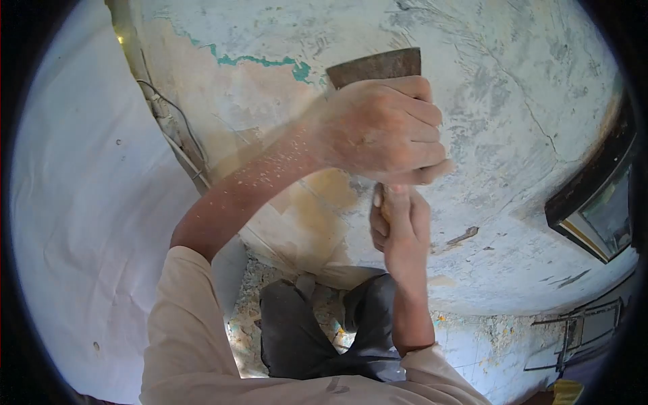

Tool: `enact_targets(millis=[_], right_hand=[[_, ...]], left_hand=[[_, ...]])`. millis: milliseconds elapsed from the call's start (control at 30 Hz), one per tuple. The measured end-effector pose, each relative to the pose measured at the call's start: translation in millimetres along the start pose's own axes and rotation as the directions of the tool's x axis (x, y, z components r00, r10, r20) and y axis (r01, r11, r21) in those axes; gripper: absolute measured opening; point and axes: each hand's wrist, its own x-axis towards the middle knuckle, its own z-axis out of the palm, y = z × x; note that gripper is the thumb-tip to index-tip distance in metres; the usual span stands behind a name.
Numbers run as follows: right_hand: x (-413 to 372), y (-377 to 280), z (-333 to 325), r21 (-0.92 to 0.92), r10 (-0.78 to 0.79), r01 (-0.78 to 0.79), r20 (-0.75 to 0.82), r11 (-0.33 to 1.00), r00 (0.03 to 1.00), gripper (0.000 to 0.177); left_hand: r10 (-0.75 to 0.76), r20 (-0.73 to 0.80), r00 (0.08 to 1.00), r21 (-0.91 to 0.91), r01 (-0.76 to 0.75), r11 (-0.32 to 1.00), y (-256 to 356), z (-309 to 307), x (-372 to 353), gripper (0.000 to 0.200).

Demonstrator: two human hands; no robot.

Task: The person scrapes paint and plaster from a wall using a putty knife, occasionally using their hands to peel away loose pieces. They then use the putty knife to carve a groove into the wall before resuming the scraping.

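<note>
A paint scraper with a wide, rusty blade (379, 65) points up against the wall (486, 128), whose pale paint is peeling. My left hand (381, 128) is closed around the scraper just below the blade, knuckles facing me. Directly beneath it, my right hand (405, 229) grips the lower part of the handle (385, 204), thumb pointing up along it. Most of the handle is hidden by my fingers. Pale flakes speckle my left forearm. Above and left of the blade, the wall shows a strip of green old paint (270, 61) and bare beige patches.
A white sheet (74, 202) hangs along the left side, with a thin cable (177, 108) and pipe beside it. At the right is a dark-framed opening (594, 209). Debris covers the floor (253, 290) around my legs. A metal frame (574, 334) stands at lower right.
</note>
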Motion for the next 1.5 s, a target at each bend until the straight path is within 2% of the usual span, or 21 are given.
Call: enact_targets(millis=[100, 167, 267, 333, 367, 400, 433, 500, 533, 700, 733, 767, 833, 867, 933, 1000, 1067, 1233, 1300, 1400, 1500], right_hand=[[-8.9, -1.0, -12.3, 0.036, 0.076, -0.078, 0.059, 0.996, 0.995, 0.046], [9.5, -8.3, -3.7, -0.089, 0.004, 0.004, 0.085, 0.996, 0.996, 0.047], [21.1, -22.8, 3.6, -0.181, 0.008, 0.007, 0.082, 0.984, 0.997, 0.048], [-1.0, -20.1, -4.8, -0.235, 0.009, -0.002, 0.027, 0.972, 1.000, 0.047], [-8.8, -19.3, -6.5, -0.178, 0.076, -0.075, -0.001, 0.981, 0.997, 0.047], [-4.0, -19.8, -3.4, -0.224, 0.040, -0.035, 0.018, 0.974, 0.999, 0.048], [5.2, -19.0, 2.2, -0.261, 0.005, 0.002, 0.026, 0.965, 1.000, 0.048], [30.2, -20.6, 14.8, -0.319, -0.117, 0.142, 0.098, 0.937, 0.988, 0.048], [28.4, -23.4, 12.3, -0.351, -0.098, 0.122, 0.085, 0.929, 0.992, 0.047], [9.9, -39.4, 11.5, -0.362, 0.033, -0.017, 0.037, 0.932, 0.999, 0.043], [9.1, -38.3, 11.4, -0.368, 0.053, -0.040, 0.027, 0.929, 0.998, 0.042], [17.8, -36.4, 23.9, -0.421, -0.058, 0.059, 0.014, 0.905, 0.998, 0.043], [37.7, -34.6, 29.7, -0.439, -0.136, 0.161, 0.087, 0.884, 0.987, 0.042], [43.1, -34.6, 33.2, -0.444, -0.176, 0.219, 0.137, 0.869, 0.975, 0.042], [25.4, -36.0, 22.7, -0.467, -0.138, 0.170, 0.103, 0.868, 0.985, 0.043], [0.4, -42.6, 18.7, -0.454, -0.056, 0.049, -0.002, 0.889, 0.998, 0.044], [-7.4, -41.3, 21.6, -0.457, -0.067, 0.050, -0.021, 0.888, 0.998, 0.044], [7.4, -43.9, 52.4, -0.488, -0.076, 0.058, -0.017, 0.871, 0.997, 0.041], [25.7, -36.0, 66.1, -0.520, -0.181, 0.189, 0.067, 0.833, 0.981, 0.039], [60.8, -29.3, 93.9, -0.638, -0.387, 0.422, 0.205, 0.644, 0.899, 0.036], [72.4, -33.1, 109.3, -0.601, -0.374, 0.445, 0.249, 0.664, 0.893, 0.035]], left_hand=[[-0.021, 0.020, 1.000, 0.011, 0.021, 1.000, 4.9, -2.9, -1.9, 0.028], [-0.007, 0.088, 0.996, 0.081, 0.000, 0.997, -2.9, -13.8, -2.5, 0.027], [-0.104, -0.023, 0.994, 0.171, 0.106, 0.979, -14.8, -29.7, -11.3, 0.026], [-0.098, -0.051, 0.994, 0.075, 0.102, 0.992, -1.6, -16.6, -8.9, 0.025], [-0.108, -0.072, 0.992, 0.026, 0.110, 0.994, 4.3, -9.5, -8.9, 0.025], [-0.117, -0.101, 0.988, -0.026, 0.115, 0.993, 6.8, -4.9, -8.8, 0.025], [-0.046, -0.081, 0.996, 0.052, 0.051, 0.997, -1.9, -13.6, -11.7, 0.027], [-0.073, -0.126, 0.989, 0.163, 0.093, 0.982, -17.5, -29.3, -20.2, 0.028], [-0.095, -0.146, 0.985, 0.223, 0.126, 0.967, -19.8, -34.8, -23.8, 0.029], [-0.132, -0.239, 0.962, 0.014, 0.140, 0.990, -0.9, -15.1, -16.2, 0.029], [-0.118, -0.246, 0.962, 0.073, 0.140, 0.987, -5.4, -19.6, -20.9, 0.029], [-0.098, -0.253, 0.963, 0.132, 0.134, 0.982, -16.1, -29.1, -26.7, 0.029], [-0.095, -0.216, 0.972, 0.243, 0.148, 0.959, -28.7, -50.7, -34.9, 0.027], [-0.111, -0.238, 0.965, 0.218, 0.165, 0.962, -27.2, -48.8, -35.3, 0.028], [-0.145, -0.273, 0.951, 0.170, 0.196, 0.966, -18.9, -38.3, -32.0, 0.029], [-0.092, -0.321, 0.943, 0.156, 0.148, 0.977, -7.4, -23.4, -20.9, 0.033], [-0.146, -0.369, 0.918, 0.089, 0.191, 0.978, 2.2, -10.2, -20.7, 0.034], [-0.079, -0.373, 0.924, 0.146, 0.143, 0.979, -13.1, -38.0, -39.1, 0.030], [-0.049, -0.382, 0.923, 0.202, 0.135, 0.970, -25.4, -57.0, -50.9, 0.027], [-0.062, -0.300, 0.952, 0.321, 0.162, 0.933, -45.5, -94.2, -76.1, 0.024], [-0.188, -0.360, 0.914, 0.216, 0.278, 0.936, -43.7, -113.6, -76.4, 0.035]])
